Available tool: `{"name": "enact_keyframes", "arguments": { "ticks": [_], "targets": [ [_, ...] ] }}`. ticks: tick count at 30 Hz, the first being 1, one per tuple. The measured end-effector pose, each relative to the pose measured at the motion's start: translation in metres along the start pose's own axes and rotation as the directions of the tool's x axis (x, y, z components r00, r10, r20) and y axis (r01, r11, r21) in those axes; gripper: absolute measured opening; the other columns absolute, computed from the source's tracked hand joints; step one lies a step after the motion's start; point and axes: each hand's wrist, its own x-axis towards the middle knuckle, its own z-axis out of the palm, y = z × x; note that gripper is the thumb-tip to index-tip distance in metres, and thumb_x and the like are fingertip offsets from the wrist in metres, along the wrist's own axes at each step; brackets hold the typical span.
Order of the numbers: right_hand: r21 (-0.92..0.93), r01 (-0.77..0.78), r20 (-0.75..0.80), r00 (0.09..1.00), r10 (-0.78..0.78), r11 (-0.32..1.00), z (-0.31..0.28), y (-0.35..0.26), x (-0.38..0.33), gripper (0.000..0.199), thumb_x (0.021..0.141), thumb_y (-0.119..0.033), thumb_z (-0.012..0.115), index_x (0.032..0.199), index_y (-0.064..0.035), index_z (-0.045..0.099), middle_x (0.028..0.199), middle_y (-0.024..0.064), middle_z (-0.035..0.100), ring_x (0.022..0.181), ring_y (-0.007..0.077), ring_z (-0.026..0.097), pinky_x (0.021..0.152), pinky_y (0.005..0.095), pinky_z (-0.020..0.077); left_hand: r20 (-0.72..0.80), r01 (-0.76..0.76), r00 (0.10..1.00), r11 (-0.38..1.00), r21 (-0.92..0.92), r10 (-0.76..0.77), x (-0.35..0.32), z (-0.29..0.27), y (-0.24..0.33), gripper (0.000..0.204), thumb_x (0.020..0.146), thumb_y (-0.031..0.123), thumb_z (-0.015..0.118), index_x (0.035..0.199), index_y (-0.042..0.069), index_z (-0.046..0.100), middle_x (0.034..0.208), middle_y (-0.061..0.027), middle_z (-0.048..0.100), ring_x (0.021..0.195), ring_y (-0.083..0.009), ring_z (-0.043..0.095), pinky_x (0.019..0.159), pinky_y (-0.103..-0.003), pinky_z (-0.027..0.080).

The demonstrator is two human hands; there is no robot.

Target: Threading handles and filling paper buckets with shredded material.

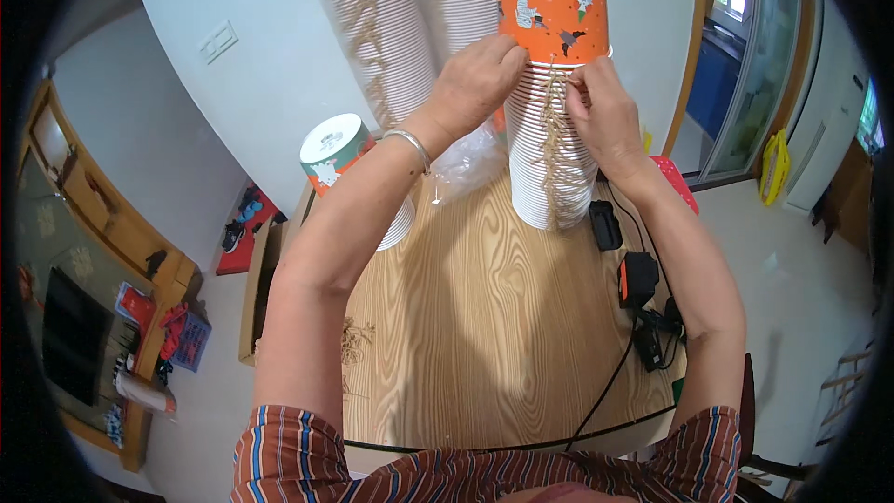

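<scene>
A tall stack of nested white-rimmed paper cups (551, 163) stands upside down on the table. Its top cup (559, 14) shows an orange and green print with animals. Brown twine (553, 140) hangs in a knotted row down the stack's near side. My left hand (480, 79), a bangle on its wrist, is closed at the lower left rim of the top cup; what its fingertips pinch is hidden. On the other side my right hand (603, 116) is closed, thumb and fingers pinching at the top of the twine, just under that rim.
A shorter cup stack (335, 144) stands behind my left forearm. Taller wrapped stacks (382, 28) lean at the wall, near a clear plastic bag (470, 168). Right on the wooden table (484, 335) lie an orange-black battery (638, 279) and cables. Twine scraps (354, 343) lie left.
</scene>
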Motion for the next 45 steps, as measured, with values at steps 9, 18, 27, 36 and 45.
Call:
{"name": "enact_keyframes", "arguments": {
  "ticks": [9, 18, 27, 36, 45],
  "targets": [
    [0.16, -0.093, 0.117, 0.99, 0.075, 0.983, -0.004, 0.002, -0.003, 0.011, 0.082, -0.001, 0.062, 0.088, -0.0011, 0.053, 0.085, 0.0144, 0.055, 0.077, 0.035, 0.06, 0.065, 0.0411, 0.0486, -0.055, -0.015, 0.998, 1.0, -0.017, 0.014, -0.003, -0.002, 0.0, 0.012, 0.078, 0.005, 0.059, 0.085, 0.006, 0.049, 0.081, -0.0084, 0.052, 0.079, -0.0272, 0.059, 0.066, -0.038, 0.051],
    [0.182, 0.008, 0.125, 0.992, -0.031, 0.983, -0.002, 0.0, 0.0, 0.01, 0.083, -0.001, 0.062, 0.09, -0.0016, 0.055, 0.087, 0.0134, 0.054, 0.078, 0.0343, 0.06, 0.066, 0.0402, 0.0489, 0.037, 0.027, 0.999, 1.0, 0.012, -0.027, -0.007, -0.002, -0.002, 0.022, 0.082, 0.009, 0.066, 0.102, 0.004, 0.056, 0.102, -0.0101, 0.063, 0.088, -0.0286, 0.064, 0.069, -0.036, 0.055],
    [0.193, -0.072, 0.0, 0.997, 0.073, 0.979, -0.012, 0.002, 0.01, 0.013, 0.086, 0.001, 0.061, 0.098, -0.0013, 0.057, 0.091, 0.0151, 0.055, 0.077, 0.0321, 0.061, 0.068, 0.0366, 0.05, 0.057, 0.004, 0.998, 1.0, 0.02, -0.006, -0.013, 0.0, -0.009, 0.021, 0.081, 0.006, 0.062, 0.099, 0.005, 0.052, 0.097, -0.0097, 0.059, 0.09, -0.0276, 0.062, 0.07, -0.036, 0.055],
    [0.021, 0.007, 0.006, 1.0, -0.007, 1.0, -0.01, 0.011, 0.009, 0.012, 0.089, -0.002, 0.057, 0.101, -0.0049, 0.057, 0.099, 0.0137, 0.056, 0.086, 0.0381, 0.061, 0.07, 0.0436, 0.0507, 0.052, 0.022, 0.998, 1.0, -0.014, -0.021, -0.014, -0.001, -0.006, 0.021, 0.079, 0.003, 0.058, 0.099, 0.005, 0.05, 0.096, -0.0092, 0.056, 0.092, -0.0272, 0.061, 0.072, -0.036, 0.056],
    [0.058, -0.019, -0.027, 0.999, 0.02, 0.998, -0.005, 0.012, -0.004, 0.017, 0.09, -0.002, 0.055, 0.107, -0.0048, 0.056, 0.1, 0.0144, 0.057, 0.089, 0.0388, 0.062, 0.072, 0.0444, 0.0509, 0.021, 0.116, 0.993, 0.99, -0.077, -0.115, -0.027, -0.01, 0.007, 0.03, 0.082, 0.001, 0.06, 0.111, 0.003, 0.054, 0.105, -0.0125, 0.061, 0.093, -0.0322, 0.063, 0.074, -0.039, 0.055]
  ]
}}
